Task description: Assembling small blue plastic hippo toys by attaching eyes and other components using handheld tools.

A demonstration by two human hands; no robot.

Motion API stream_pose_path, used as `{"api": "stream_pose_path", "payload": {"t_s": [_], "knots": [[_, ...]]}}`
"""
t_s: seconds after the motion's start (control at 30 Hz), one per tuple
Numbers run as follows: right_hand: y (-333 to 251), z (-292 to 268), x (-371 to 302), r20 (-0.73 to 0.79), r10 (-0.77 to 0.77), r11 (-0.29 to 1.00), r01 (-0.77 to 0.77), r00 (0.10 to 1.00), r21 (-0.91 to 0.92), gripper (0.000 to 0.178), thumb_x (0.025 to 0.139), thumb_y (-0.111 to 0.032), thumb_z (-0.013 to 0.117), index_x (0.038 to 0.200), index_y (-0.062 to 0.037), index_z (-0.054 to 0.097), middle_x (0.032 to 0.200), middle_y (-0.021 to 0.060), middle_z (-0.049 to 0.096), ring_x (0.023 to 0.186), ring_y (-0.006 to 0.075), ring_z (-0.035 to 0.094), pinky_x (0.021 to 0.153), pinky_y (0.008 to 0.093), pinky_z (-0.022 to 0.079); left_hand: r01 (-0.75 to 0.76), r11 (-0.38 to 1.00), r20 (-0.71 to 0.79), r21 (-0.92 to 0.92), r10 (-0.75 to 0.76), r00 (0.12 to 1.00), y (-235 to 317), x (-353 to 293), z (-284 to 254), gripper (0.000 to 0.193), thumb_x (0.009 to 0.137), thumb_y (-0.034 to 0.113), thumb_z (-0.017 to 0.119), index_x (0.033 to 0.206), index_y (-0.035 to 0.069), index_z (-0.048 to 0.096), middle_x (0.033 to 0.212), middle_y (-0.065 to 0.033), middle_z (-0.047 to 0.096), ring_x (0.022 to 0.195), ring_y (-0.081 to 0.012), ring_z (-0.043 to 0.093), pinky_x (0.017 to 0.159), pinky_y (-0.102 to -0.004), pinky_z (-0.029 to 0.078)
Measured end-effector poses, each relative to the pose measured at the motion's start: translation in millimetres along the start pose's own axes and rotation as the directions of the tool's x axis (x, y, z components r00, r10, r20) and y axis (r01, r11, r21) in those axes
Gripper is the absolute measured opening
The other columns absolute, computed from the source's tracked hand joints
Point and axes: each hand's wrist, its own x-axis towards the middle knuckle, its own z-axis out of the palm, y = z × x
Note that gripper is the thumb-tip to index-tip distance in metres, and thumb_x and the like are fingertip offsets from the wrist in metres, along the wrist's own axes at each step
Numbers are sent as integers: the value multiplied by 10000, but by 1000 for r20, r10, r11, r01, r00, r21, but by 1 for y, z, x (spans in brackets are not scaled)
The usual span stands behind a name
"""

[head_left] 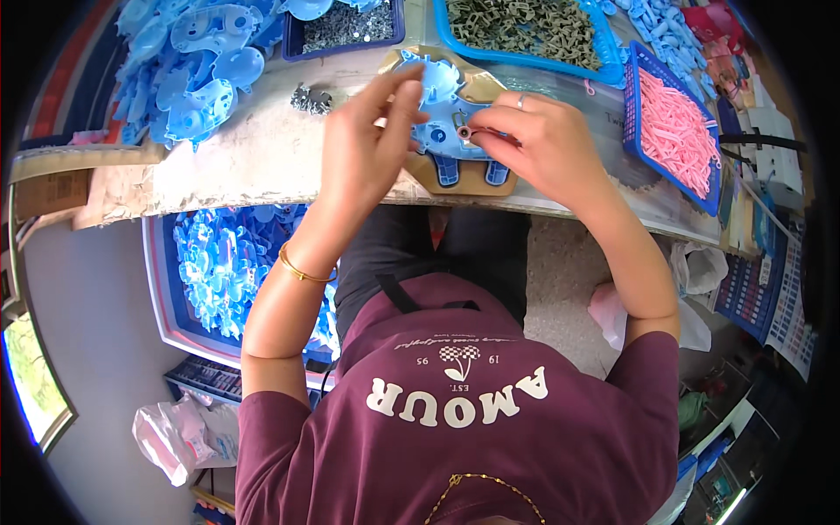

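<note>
A light-blue moulded plastic shell (442, 136) lies on a brown pad (481, 181) near the table's front edge, its hollow side up and two leg-like ends pointing towards me. Over its left side is my left hand (372, 131), fingers bent and apart, with nothing visible in them. My right hand (542, 144), a ring on one finger, pinches at the shell's right side. Its thumb and fingertip close on a small pinkish part with a round end (465, 133), set against the shell. The fingers hide the rest of that part.
Blue shells (206, 79) pile up at the left, beside small dark metal pieces (311, 99). Behind stand a navy tray of metal bits (401, 26) and a blue tray of olive-green pieces (525, 54). A basket of pink sticks (634, 131) is at right. Below the table sits a bin (162, 289) of blue parts.
</note>
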Motion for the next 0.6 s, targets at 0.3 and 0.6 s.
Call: {"api": "stream_pose_path", "payload": {"t_s": [0.3, 0.6], "knots": [[4, 26, 12, 120, 67, 998, -66, 991, -14, 120, 844, -224, 740, 873, -108, 736, 799, 54, 657, 768, 272, 662, 661, 410, 502, -304, 846, -63, 438, 367, 928, -19, -6, -15, 135, 968, 174, 672, 1054, 101, 746, 803, -70, 701, 676, -198, 624, 580, -308, 495], [6, 32, 14, 163, 74, 995, -84, 984, 56, 138, 847, -212, 736, 852, -75, 717, 792, 74, 668, 752, 278, 664, 658, 403, 496, -444, 768, 27, 461, 488, 872, -22, -6, -19, 97, 932, 113, 687, 1004, 78, 742, 876, -74, 724, 880, -276, 649, 799, -380, 519]]}}
